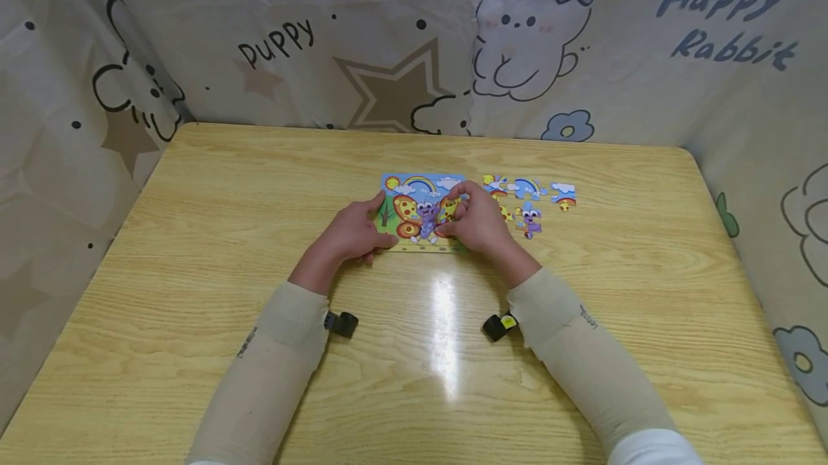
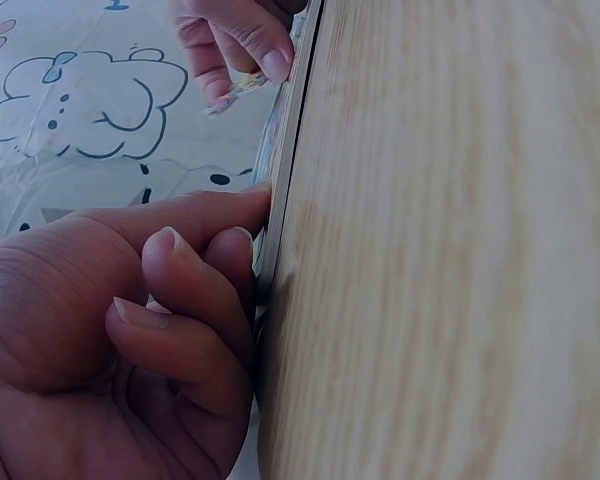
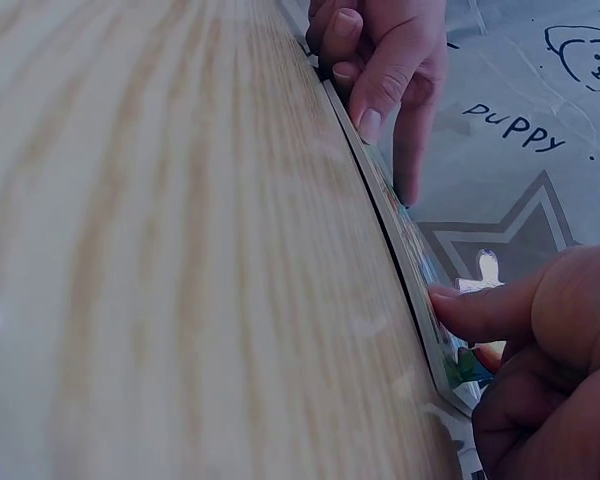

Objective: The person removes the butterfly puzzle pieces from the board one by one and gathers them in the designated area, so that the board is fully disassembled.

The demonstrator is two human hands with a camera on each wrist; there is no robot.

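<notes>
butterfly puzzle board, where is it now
In the head view, the butterfly puzzle board lies on the table, the left hand at its left edge, the right hand over its right side, puzzle pieces to its right.

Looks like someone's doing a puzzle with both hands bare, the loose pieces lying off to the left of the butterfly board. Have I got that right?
Not quite: the loose pieces lie to the right of the butterfly board, as the head view shows. The rest holds.
</notes>
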